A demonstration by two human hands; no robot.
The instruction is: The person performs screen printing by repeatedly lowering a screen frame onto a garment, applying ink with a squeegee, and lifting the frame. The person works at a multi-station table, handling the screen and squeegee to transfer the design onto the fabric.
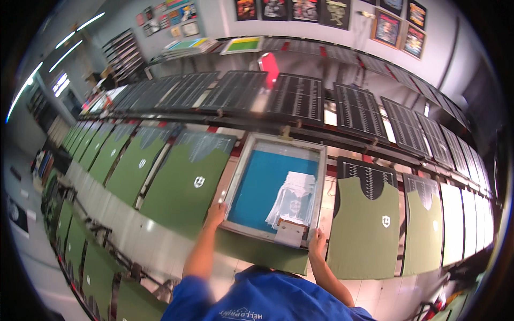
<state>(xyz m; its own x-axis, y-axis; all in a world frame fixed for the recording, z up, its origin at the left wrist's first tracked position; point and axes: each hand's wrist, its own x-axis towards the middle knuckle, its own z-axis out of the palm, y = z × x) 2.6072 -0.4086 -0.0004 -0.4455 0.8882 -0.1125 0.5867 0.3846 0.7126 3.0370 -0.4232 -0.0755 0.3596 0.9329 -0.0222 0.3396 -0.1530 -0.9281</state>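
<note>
A silkscreen frame (247, 160) with a pale rim and blue mesh lies in front of me, over a green shirt piece (267, 254) whose lower part shows below it. My left hand (216, 215) is closed on the frame's left side near the lower corner. On the lower right corner, my right hand (317, 242) is closed in the same way. White ink (295, 195) with ragged edges covers the right part of the mesh. At the ink's near end rests a flat, pale squeegee (289, 234) with a brownish edge, untouched by either hand.
Green shirt pieces with small white emblems lie on boards to the left (184, 184) and right (365, 230). Black marked boards (295, 99) form a row behind, where a red upright object (269, 69) stands. More green pieces (99, 265) hang over a rack at lower left.
</note>
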